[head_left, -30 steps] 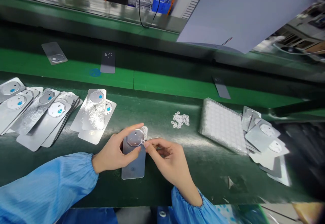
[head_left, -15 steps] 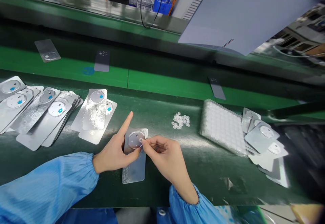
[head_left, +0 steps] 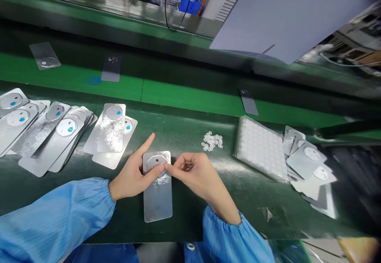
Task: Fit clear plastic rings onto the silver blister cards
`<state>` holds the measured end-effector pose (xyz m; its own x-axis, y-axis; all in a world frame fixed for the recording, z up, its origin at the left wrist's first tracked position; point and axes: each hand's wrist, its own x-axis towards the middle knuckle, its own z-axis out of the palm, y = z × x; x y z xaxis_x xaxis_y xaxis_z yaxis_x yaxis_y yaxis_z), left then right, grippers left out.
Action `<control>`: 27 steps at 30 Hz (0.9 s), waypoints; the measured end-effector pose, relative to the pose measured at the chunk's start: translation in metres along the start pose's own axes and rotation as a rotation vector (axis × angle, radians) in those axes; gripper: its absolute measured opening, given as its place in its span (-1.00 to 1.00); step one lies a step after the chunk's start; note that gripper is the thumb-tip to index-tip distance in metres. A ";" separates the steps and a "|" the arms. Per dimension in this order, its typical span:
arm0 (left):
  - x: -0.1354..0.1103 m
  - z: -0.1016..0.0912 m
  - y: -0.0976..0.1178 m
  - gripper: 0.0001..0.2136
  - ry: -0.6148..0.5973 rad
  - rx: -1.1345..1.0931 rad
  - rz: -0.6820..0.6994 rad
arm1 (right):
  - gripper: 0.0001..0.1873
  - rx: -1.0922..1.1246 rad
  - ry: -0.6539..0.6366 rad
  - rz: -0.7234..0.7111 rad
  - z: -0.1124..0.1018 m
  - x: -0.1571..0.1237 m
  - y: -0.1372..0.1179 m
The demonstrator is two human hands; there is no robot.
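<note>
Far left on table (head_left: pixel 190 136): fanned stack (head_left: pixel 44 134) of silvery plates w/ blue dots, all overlapping. Just right of it, a pair of plates (head_left: pixel 111 134), one atop the other. Behind them on the green belt (head_left: pixel 184 96): pale plate (head_left: pixel 44 55) & dark plate (head_left: pixel 110 69), well apart.

Ctr: left hand (head_left: pixel 132 175), blue sleeve, sits on the left side of the plate (head_left: pixel 157 197). The plate lies flat on the table, long axis toward the person, octagon end away. Grip partly closed on it: thumb pressed across the octagon patch, other fingers curled at the left edge, index sticking out straight & off the plate. Right hand (head_left: pixel 199 175) meets the plate at its upper right edge. Its grip is pinched tight, thumb & index tips together by the octagon, just beside the left thumb tip. Anything btw those tips is too small to tell.

Right of the hands: small heap of clear rings (head_left: pixel 212 141), near but apart from the right hand. Then a tray (head_left: pixel 238 151) of tiny white parts, its right edge touching a loose pile (head_left: pixel 309 163) of plates at far right. Second dark plate (head_left: pixel 248 105) on the belt behind the tray. Big grey sheet (head_left: pixel 285 12) overhangs top right.
</note>
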<state>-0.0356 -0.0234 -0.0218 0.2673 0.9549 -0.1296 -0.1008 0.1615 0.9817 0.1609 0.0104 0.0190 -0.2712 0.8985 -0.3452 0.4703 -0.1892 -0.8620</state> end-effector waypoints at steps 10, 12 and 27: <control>0.014 -0.010 -0.001 -0.65 0.016 -0.020 -0.095 | -0.46 0.347 -0.219 -0.064 0.017 0.008 0.033; 0.014 -0.009 -0.001 -0.62 0.072 0.000 -0.107 | -0.47 0.322 -0.262 -0.065 0.018 0.005 0.035; 0.071 -0.086 0.105 -0.51 0.328 0.254 0.168 | -0.50 0.369 -0.087 -0.300 0.002 0.060 -0.053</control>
<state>-0.1095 0.0829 0.0603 -0.0549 0.9978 0.0377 0.1325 -0.0302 0.9907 0.1185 0.0733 0.0432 -0.4254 0.9017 -0.0777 0.0354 -0.0692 -0.9970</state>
